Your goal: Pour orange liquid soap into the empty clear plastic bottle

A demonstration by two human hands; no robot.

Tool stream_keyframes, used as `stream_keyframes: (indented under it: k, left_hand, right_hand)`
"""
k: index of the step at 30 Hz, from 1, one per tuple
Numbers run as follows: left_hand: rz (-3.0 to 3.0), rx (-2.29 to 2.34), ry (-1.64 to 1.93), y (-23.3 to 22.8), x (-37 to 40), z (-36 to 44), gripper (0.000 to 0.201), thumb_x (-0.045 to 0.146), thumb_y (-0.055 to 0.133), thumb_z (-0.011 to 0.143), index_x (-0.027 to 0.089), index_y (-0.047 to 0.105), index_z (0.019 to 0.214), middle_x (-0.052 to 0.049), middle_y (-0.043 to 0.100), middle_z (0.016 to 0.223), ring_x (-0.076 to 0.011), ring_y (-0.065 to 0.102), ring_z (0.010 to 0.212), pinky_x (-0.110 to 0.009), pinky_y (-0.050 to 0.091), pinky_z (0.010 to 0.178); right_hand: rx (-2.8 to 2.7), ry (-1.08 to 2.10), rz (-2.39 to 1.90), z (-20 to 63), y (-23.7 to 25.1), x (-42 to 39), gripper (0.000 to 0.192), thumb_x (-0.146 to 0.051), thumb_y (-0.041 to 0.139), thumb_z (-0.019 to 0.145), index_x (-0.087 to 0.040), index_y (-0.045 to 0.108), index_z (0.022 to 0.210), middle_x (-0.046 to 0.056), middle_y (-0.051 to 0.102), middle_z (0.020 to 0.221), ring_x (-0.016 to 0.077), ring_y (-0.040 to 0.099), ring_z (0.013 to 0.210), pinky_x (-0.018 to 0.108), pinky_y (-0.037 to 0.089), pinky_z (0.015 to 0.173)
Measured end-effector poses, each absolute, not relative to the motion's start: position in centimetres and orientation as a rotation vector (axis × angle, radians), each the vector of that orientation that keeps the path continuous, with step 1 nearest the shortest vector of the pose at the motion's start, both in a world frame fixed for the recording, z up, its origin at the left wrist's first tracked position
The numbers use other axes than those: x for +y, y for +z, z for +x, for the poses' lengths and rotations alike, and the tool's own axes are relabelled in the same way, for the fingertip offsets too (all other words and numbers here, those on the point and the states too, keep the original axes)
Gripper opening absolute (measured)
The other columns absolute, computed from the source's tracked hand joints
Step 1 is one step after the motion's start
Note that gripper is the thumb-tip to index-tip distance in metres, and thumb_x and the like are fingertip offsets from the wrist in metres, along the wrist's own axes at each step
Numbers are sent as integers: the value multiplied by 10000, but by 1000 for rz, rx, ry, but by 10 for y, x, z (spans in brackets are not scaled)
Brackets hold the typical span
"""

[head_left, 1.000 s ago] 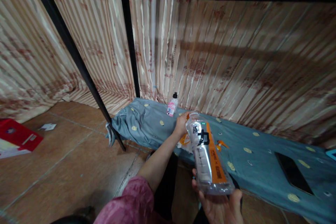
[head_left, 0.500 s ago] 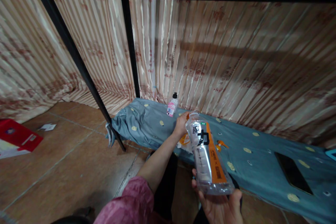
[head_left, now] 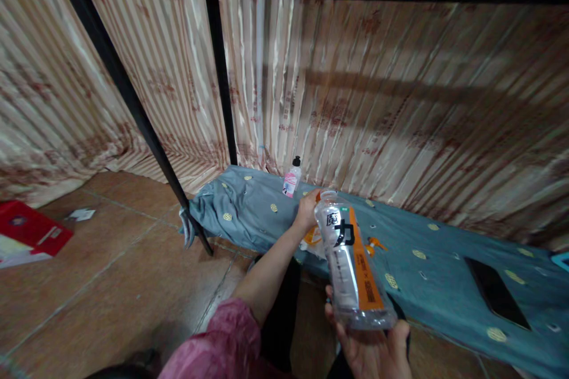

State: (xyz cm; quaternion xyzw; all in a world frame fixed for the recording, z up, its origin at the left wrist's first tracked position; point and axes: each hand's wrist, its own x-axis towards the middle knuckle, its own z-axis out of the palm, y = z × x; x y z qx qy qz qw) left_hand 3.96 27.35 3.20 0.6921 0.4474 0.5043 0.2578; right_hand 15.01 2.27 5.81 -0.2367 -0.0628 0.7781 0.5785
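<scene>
the right hand cups the base of a clear bottle with an orange label, held tilted out in front of the bed's near edge. the left hand is closed around an orange cap at the bottle's open mouth; the fingers are mostly hidden behind the neck. behind them the blue sheet has bare cloth. a small pink bottle stands at the bed's far edge by the curtain. a dark phone lies toward the right end.

A curtained bunk bed marks a dormitory bedroom.
</scene>
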Motion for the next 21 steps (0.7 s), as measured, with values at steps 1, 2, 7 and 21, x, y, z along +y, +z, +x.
stream_keyframes:
  k: [1, 2, 7, 21]
  left_hand:
    - [1878, 1212, 1366, 33, 273, 40, 223, 293, 619, 811, 155, 670, 979, -60, 717, 956, -187, 665, 896, -289, 521, 837]
    - [1878, 1208, 1367, 33, 273, 40, 223, 291, 616, 812, 156, 669, 982, -59, 717, 955, -185, 664, 897, -287, 519, 838]
    - [1856, 1206, 1368, 34, 272, 39, 233, 293, 625, 803, 149, 672, 980, -67, 714, 936, -189, 664, 883, -287, 517, 829]
    - [1856, 1220, 1363, 33, 273, 39, 222, 291, 636, 799, 162, 670, 975, -49, 715, 929, -177, 658, 871, -282, 518, 818]
  right_hand:
    - [-156, 1823, -547, 150, 58, 23, 606, -588, 794, 576, -271, 717, 1087, 165, 742, 1115, 318, 719, 958, 296, 602, 740]
    - [-163, 1825, -541, 150, 57, 23, 604, -588, 790, 584, -271, 715, 1092, 164, 740, 1118, 318, 718, 961, 296, 602, 742]
    - [-189, 1819, -550, 150, 57, 23, 599, -598, 782, 585, -288, 713, 1092, 150, 737, 1130, 308, 719, 963, 289, 599, 749]
    - [-185, 1758, -625, 146, 59, 22, 622, -630, 781, 557, -289, 724, 1073, 152, 750, 1099, 302, 734, 919, 265, 606, 705]
